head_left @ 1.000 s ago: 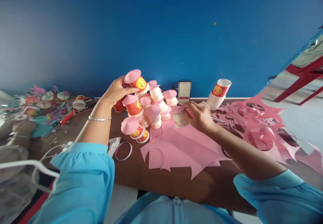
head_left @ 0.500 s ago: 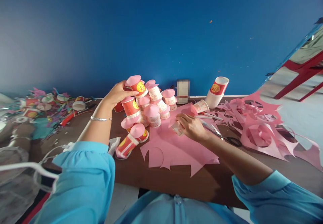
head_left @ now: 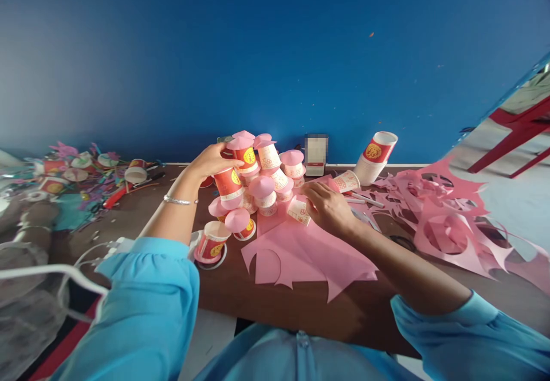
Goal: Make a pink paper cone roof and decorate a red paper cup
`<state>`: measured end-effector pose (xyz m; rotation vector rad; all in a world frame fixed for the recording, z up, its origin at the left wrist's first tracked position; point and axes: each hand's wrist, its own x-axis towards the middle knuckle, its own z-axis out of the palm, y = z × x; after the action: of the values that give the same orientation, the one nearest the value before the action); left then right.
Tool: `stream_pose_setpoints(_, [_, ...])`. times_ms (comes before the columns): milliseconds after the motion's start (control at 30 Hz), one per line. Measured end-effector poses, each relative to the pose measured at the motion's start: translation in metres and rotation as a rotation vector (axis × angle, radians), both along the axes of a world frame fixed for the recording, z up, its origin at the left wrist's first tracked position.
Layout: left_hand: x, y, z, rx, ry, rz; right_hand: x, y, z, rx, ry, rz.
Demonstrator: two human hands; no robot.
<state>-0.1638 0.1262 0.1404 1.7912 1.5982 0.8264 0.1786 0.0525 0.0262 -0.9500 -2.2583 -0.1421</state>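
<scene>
My left hand (head_left: 213, 161) is around a red cup (head_left: 246, 159) with a pink cone top, at the upper left of a pile of cups. Under that hand another red cup (head_left: 227, 185) leans in the pile. Pink discs and cones top several white printed cups, one (head_left: 293, 163) at the pile's right side. My right hand (head_left: 329, 206) is bent over a tipped white cup (head_left: 298, 211), fingertips at its edge; whether they grip it is unclear. Beneath lies a cut pink sheet (head_left: 296, 255).
Stacked cups (head_left: 376, 157) lean near the blue wall (head_left: 275, 54). Pink scraps (head_left: 447, 226) spread at the right, with markers (head_left: 364, 199) beside them. A red cup (head_left: 212, 242) stands in front of the pile. Coloured clutter (head_left: 81, 169) and a red-handled tool (head_left: 115, 196) are at the left.
The red cup at my left hand now sits more upright on the pile. The front red cup, tilted before, stands more upright. The small white cup by my right hand has turned onto its side.
</scene>
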Motion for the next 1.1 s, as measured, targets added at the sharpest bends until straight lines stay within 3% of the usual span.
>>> stream_pose_setpoints(233, [-0.006,0.006,0.0,-0.038,-0.1,-0.003,-0.003,-0.004,-0.002,-0.044,0.007,0.003])
stream_pose_setpoints(533, [-0.013,-0.004,0.003,-0.006,-0.264,0.043,-0.01,-0.005,0.021,-0.115,0.08,0.043])
stream_pose_setpoints(733, [-0.023,-0.019,-0.005,0.117,-0.242,0.186,-0.031,-0.021,0.024,-0.115,0.095,0.098])
stream_pose_setpoints(833, [-0.031,-0.037,-0.01,0.193,-0.244,0.219,-0.038,-0.033,0.021,-0.147,0.085,0.135])
stream_pose_setpoints(933, [-0.041,-0.073,-0.018,0.249,-0.186,0.246,-0.043,-0.043,0.014,-0.18,0.081,0.181])
stream_pose_setpoints(1000, [-0.048,-0.104,-0.03,0.217,-0.11,0.282,-0.045,-0.049,0.007,-0.171,0.074,0.215])
stream_pose_setpoints(1100, [-0.059,-0.151,-0.058,0.192,0.004,0.394,-0.047,-0.054,-0.005,-0.163,0.052,0.245])
